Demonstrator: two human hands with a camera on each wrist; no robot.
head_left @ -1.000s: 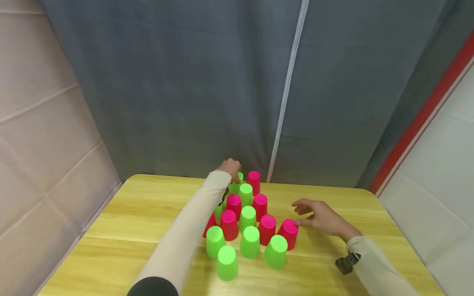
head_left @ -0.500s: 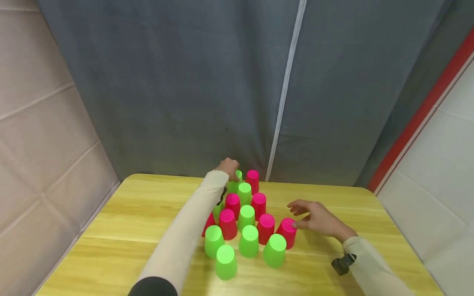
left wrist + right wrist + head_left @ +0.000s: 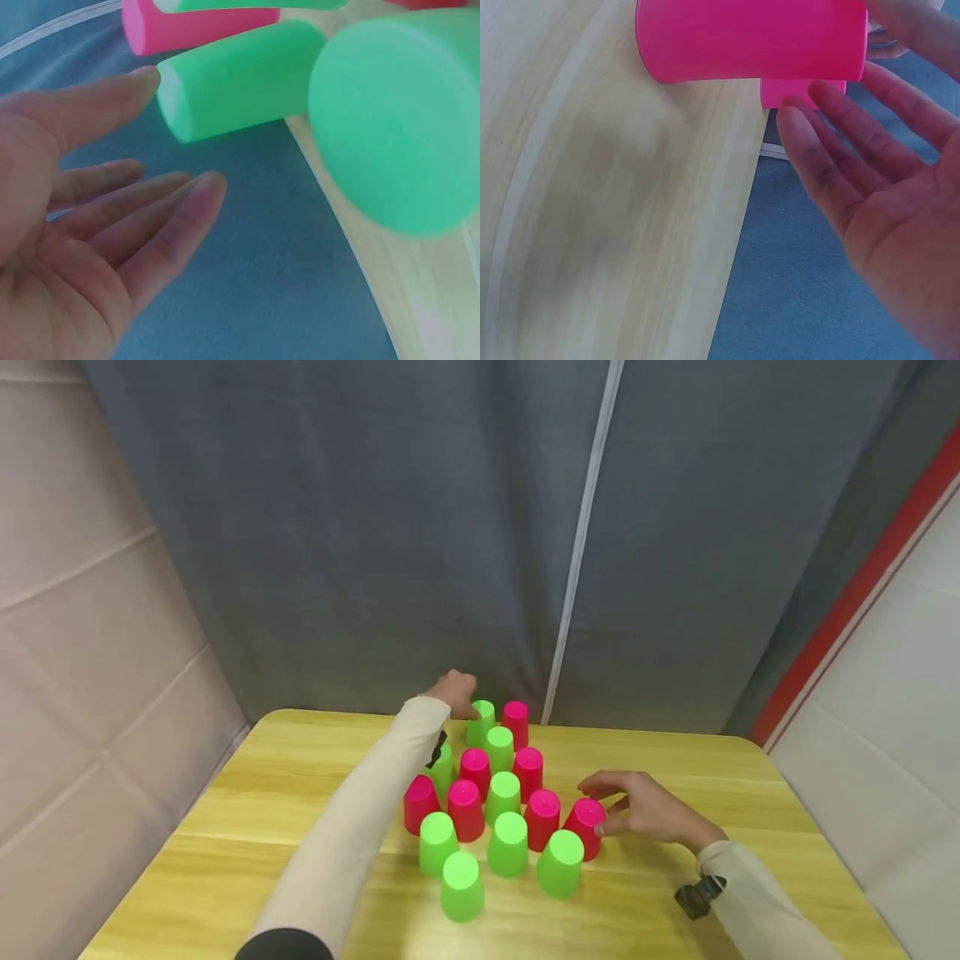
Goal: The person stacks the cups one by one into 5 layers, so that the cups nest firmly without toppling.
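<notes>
Several pink and green cups stand upside down in a tight cluster on the yellow wooden table [image 3: 285, 793]. My left hand [image 3: 453, 687] hovers open just left of the far green cup [image 3: 481, 721]. In the left wrist view the left hand [image 3: 150, 150] has straight fingers, and its thumb tip is beside that green cup [image 3: 240, 79]. My right hand [image 3: 633, 806] is at the rightmost pink cup [image 3: 586, 823], with its thumb against the cup's side and its fingers spread over the top. The right wrist view shows this hand [image 3: 855, 150] open next to the pink cup [image 3: 750, 37].
A grey curtain [image 3: 450, 527] with a white strip hangs right behind the table's far edge. A beige padded wall [image 3: 90, 652] stands to the left, and a white wall with a red stripe [image 3: 847, 602] to the right. Bare tabletop lies on both sides of the cluster.
My left hand has come off the far green cup and drawn back to the left, uncovering a pink cup at the cluster's left. My right hand has moved closer over the rightmost pink cup.
</notes>
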